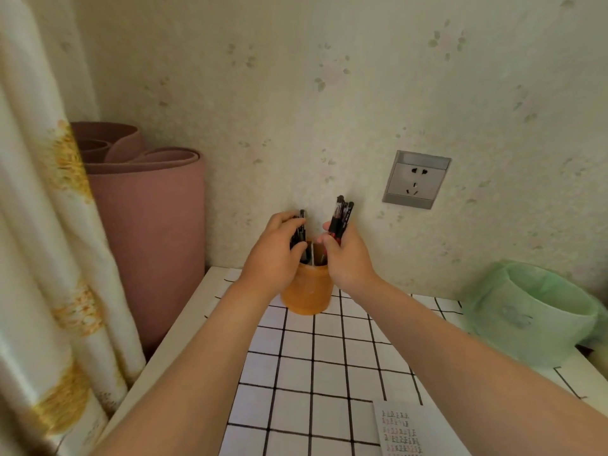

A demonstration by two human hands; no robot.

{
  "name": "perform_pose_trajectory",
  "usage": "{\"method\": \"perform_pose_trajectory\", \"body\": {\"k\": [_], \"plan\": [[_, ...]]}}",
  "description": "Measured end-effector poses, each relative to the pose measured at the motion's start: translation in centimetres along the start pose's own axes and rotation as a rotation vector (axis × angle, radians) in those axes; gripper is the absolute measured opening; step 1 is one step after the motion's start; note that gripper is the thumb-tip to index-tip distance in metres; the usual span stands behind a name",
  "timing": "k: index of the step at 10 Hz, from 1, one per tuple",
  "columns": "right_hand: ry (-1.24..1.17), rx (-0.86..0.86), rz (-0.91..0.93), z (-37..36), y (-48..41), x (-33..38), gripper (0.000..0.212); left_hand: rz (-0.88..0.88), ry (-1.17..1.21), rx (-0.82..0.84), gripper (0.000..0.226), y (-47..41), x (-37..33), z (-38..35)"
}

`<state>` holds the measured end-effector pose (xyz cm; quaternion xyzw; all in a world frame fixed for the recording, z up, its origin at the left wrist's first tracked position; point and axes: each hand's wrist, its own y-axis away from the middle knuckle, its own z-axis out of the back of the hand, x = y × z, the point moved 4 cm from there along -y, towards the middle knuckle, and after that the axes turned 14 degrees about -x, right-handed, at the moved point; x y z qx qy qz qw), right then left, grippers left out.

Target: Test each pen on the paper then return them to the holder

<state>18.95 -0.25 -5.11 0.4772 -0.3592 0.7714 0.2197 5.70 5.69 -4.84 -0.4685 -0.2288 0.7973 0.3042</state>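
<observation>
Your left hand [273,255] has its grip curled round a bunch of pens [301,225] at the mouth of the orange holder [307,296]. Your right hand [348,261] clasps a second bunch [340,218] just above it. The holder stands on the checked worktop [329,373], with the paper [401,429] nearer you.

Wall [329,126] just behind holder [307,294]; rolled mat [154,232] left, green-bagged bin [533,324] right.

No text legible. Paper [404,429] at the near right of the table [329,357]: several rows of small printed characters, dark with reddish marks, too blurred to read. Pens [340,218] above the holder [307,294]: faint pale marks on one barrel, too small to make out.
</observation>
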Motion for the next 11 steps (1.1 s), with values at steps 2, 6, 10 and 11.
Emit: {"method": "perform_pose_trajectory", "body": {"k": [2,6,10,11], "plan": [[0.570,-0.037,0.161,0.0,0.0,-0.4,0.020,0.022,0.044,0.007,0.051,0.4,0.3,0.1],[0.342,0.089,0.497,0.7,0.2,2.3,0.061,0.056,0.087,0.019,0.059,0.3,0.5,-0.1],[0.561,0.163,0.657,-0.6,1.2,1.5,0.056,0.003,0.048,0.086,0.065,0.3,0.8,-0.3],[0.584,0.133,0.639,-0.4,0.8,2.0,0.058,0.046,0.109,0.072,0.063,0.2,0.1,0.1]]}}
